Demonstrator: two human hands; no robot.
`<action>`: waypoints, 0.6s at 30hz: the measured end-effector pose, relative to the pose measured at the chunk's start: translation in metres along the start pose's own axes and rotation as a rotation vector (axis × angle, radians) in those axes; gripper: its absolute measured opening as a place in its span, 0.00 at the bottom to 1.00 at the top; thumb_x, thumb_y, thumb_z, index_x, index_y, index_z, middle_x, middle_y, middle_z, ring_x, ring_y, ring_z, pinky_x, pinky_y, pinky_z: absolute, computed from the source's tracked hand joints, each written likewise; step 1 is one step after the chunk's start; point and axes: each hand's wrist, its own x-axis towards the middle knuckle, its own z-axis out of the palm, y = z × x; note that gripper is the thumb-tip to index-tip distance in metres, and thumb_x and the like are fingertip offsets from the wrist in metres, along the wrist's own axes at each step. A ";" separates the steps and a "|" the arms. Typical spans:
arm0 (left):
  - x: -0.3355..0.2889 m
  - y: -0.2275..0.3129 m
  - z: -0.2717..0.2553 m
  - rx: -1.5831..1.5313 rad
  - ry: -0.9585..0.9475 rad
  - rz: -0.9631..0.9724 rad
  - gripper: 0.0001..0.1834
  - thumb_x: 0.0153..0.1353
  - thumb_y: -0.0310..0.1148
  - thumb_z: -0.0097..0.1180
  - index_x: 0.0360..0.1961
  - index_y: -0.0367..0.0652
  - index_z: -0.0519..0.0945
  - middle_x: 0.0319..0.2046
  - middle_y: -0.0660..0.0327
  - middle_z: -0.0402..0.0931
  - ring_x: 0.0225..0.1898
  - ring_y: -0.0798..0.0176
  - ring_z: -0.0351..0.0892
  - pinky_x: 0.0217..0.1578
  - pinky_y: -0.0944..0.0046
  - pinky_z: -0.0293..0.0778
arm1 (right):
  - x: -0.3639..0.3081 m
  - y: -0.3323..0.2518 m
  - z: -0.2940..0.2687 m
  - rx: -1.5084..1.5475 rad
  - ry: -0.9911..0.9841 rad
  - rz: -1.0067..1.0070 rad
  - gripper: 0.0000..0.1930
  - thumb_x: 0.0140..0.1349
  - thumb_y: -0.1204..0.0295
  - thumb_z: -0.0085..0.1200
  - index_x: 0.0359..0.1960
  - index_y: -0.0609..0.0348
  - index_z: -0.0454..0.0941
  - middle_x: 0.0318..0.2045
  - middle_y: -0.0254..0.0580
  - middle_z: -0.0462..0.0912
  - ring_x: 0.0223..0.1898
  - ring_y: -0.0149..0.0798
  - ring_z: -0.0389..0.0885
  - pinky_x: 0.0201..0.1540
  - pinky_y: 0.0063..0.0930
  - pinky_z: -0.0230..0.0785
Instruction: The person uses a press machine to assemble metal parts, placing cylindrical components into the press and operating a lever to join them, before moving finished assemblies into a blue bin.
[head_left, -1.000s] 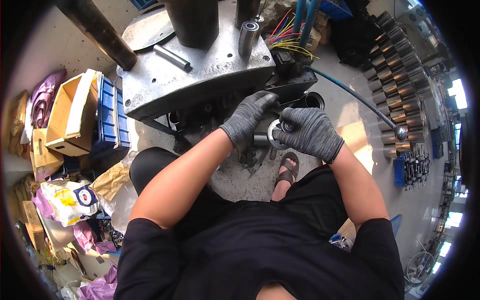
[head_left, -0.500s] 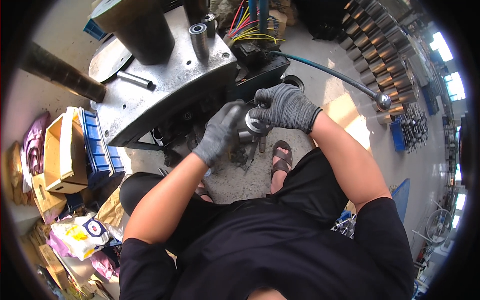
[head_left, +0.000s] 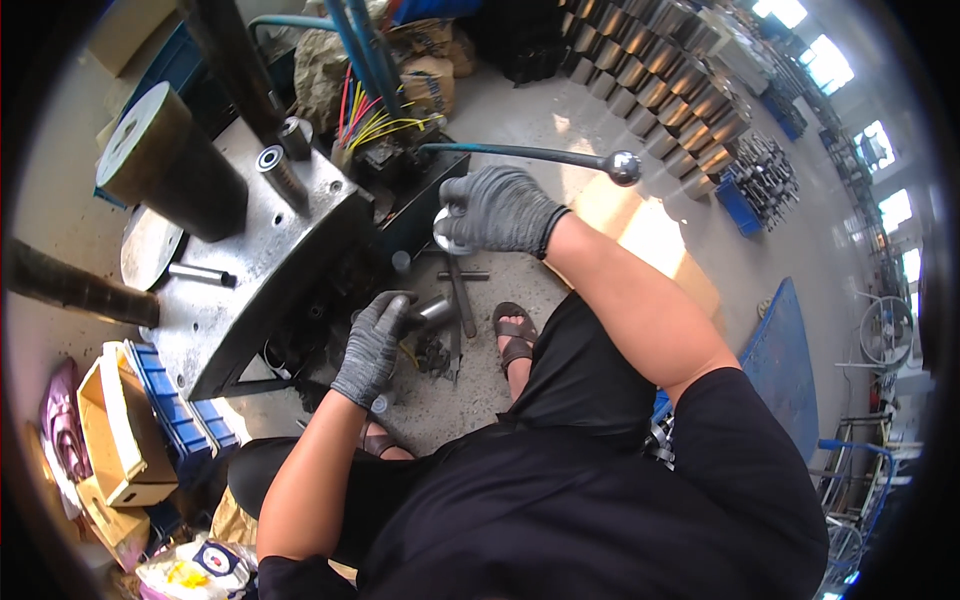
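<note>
My left hand [head_left: 368, 348], in a grey knit glove, is closed around one end of a shiny metal cylinder [head_left: 433, 310]. The cylinder's free end points up and to the right. Higher and to the right, my right hand [head_left: 508, 210], gloved the same way, grips a bright round metal piece with a ring-like face [head_left: 444, 232]. Its fingers hide most of that piece. The two hands are apart. Below them on the floor lie a long dark metal bar [head_left: 461, 300] and a thinner rod [head_left: 470, 275] crossing near its top.
At the left stands a heavy steel machine table [head_left: 205, 335] with upright posts, a short sleeve [head_left: 280, 178] and a loose tube [head_left: 202, 274]. A blue lever [head_left: 530, 151] with a ball end juts out ahead. Cardboard [head_left: 640, 245] and stacked metal cylinders [head_left: 660, 85] lie beyond.
My hands have separated: the left moved down and left with the cylinder, while the right keeps the round piece. The whole view has shifted, showing more of the right side.
</note>
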 end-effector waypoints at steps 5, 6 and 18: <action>0.001 0.001 0.009 -0.110 -0.076 -0.056 0.18 0.74 0.40 0.53 0.55 0.38 0.81 0.42 0.58 0.83 0.43 0.65 0.83 0.47 0.64 0.77 | -0.007 -0.002 0.002 0.005 -0.078 -0.064 0.21 0.56 0.50 0.58 0.41 0.53 0.87 0.36 0.51 0.88 0.41 0.55 0.87 0.46 0.48 0.79; 0.001 0.000 0.008 -0.047 -0.098 -0.030 0.17 0.73 0.36 0.54 0.56 0.37 0.79 0.44 0.58 0.81 0.44 0.66 0.82 0.48 0.65 0.77 | -0.009 -0.001 0.002 -0.020 -0.105 -0.044 0.20 0.56 0.52 0.58 0.40 0.53 0.87 0.36 0.51 0.88 0.41 0.55 0.87 0.45 0.48 0.79; 0.024 -0.043 -0.006 -0.032 -0.018 0.157 0.34 0.47 0.06 0.36 0.54 0.41 0.78 0.51 0.59 0.81 0.50 0.61 0.82 0.50 0.63 0.82 | -0.064 0.087 -0.040 -0.256 -0.106 0.046 0.18 0.53 0.57 0.59 0.39 0.55 0.88 0.33 0.50 0.88 0.39 0.52 0.87 0.44 0.45 0.79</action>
